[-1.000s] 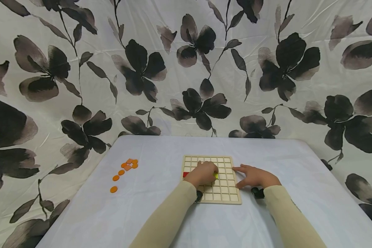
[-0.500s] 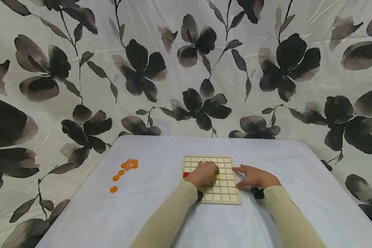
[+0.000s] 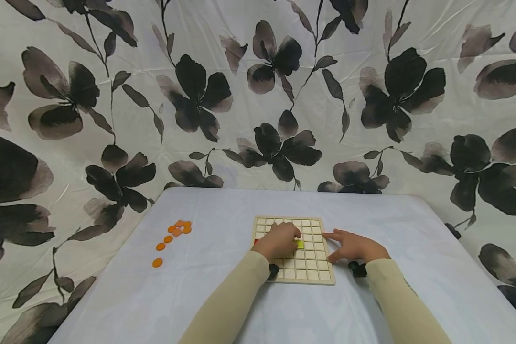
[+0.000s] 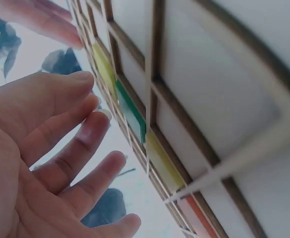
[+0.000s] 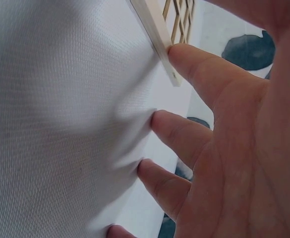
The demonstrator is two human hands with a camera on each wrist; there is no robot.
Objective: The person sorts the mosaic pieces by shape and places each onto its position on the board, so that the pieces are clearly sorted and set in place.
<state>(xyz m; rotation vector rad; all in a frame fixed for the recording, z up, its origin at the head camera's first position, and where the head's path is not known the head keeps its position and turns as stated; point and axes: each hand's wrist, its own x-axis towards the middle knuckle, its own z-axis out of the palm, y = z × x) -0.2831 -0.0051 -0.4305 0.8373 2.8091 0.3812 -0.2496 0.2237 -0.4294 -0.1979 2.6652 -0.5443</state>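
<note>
A wooden grid board (image 3: pixel 311 274) lies in the middle of the table. My left hand (image 3: pixel 279 240) hovers over it, fingers loosely bent and nothing between them in the left wrist view. Close to those fingertips, a yellow tile (image 4: pixel 104 69), a green tile (image 4: pixel 130 109), another yellow tile (image 4: pixel 163 161) and a red tile (image 4: pixel 198 215) sit in one row of cells. In the head view my left hand hides much of that row. My right hand (image 3: pixel 356 245) is spread at the board's right edge, one finger touching the frame and others resting on the cloth.
Several orange round pieces (image 3: pixel 157 263) and orange square pieces (image 3: pixel 177 232) lie loose on the left of the white-covered table (image 3: pixel 215 306). Behind the table hangs a floral curtain (image 3: pixel 223 143).
My left hand has shifted slightly left, showing more of the yellow tile at its fingertips and covering more of the red one. The right hand stays in place.
</note>
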